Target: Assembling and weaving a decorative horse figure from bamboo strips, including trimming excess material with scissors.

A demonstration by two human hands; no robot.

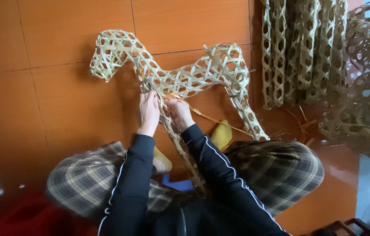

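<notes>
A: What is hidden or cut off here?

B: The near leg of the woven bamboo animal frame [185, 78] runs down between the knees and disappears behind the dark sleeves. The fingertips of both hands are tucked into the lattice, so the exact grip is hard to read. The stack of woven bamboo panels [303, 52] at far right is cut by the top edge. The darker woven pieces [364, 87] at the right edge run out of view. A blue object [178, 183] under the legs shows only a sliver; I cannot tell what it is.

A: The hands?

B: Left hand [149, 111] is closed against the frame's belly, fingers curled onto the strips. Right hand [179, 112] sits just beside it, pinched on a loose bamboo strip [211, 119] that trails off to the right. The two hands are nearly touching.

A: How does the frame look?

B: Pale straw colour, open hexagonal weave, horse-like outline. Head at far left, back dipping in the middle, rump raised at right, one hind leg slanting down to the right. It lies on the orange tiled floor [62, 65], just in front of the person's plaid-trousered knees, with a yellow slipper [222, 133] beside the hind leg.
</notes>
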